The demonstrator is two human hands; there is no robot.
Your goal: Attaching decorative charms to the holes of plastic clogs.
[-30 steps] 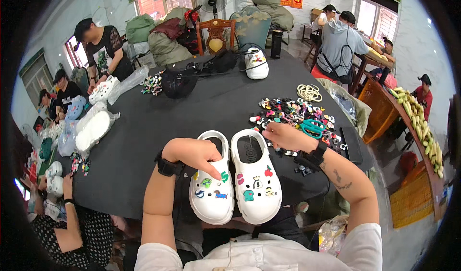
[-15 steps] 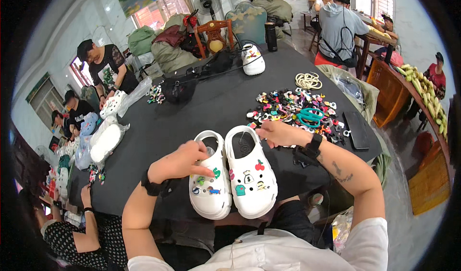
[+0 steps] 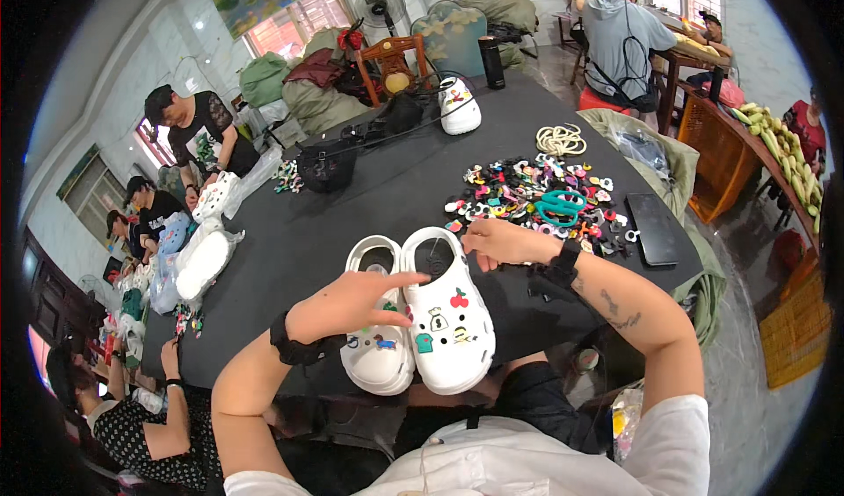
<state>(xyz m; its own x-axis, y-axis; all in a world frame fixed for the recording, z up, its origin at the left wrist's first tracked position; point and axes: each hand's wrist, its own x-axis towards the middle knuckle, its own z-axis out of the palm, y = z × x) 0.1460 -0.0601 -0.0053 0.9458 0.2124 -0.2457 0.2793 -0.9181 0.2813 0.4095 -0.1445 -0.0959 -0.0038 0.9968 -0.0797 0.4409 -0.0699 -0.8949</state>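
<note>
Two white clogs stand side by side at the table's near edge, toes toward me. The right clog (image 3: pixel 448 347) carries small charms, among them red cherries, a money bag and a teal shirt. The left clog (image 3: pixel 378 369) shows a blue dachshund charm; my left hand (image 3: pixel 352 305) covers part of its top. That hand is open, forefinger and thumb stretched apart over the right clog's upper. At the right clog's heel-side rim, my right hand (image 3: pixel 505 242) has its fingers bent in against the edge; the fingertips are partly hidden.
A heap of colourful charms (image 3: pixel 501 193) with teal scissors (image 3: pixel 560 208) lies beyond my right hand. A black phone (image 3: pixel 652 230), coiled cord (image 3: pixel 561 140), another white clog (image 3: pixel 459 107) and a black bottle (image 3: pixel 491 62) are on the dark table (image 3: pixel 290 259). Co-workers handle clogs at left.
My left hand has shifted right, from over the left clog to the right clog, its forefinger now stretched out. The right clog and my right hand have moved slightly left.
</note>
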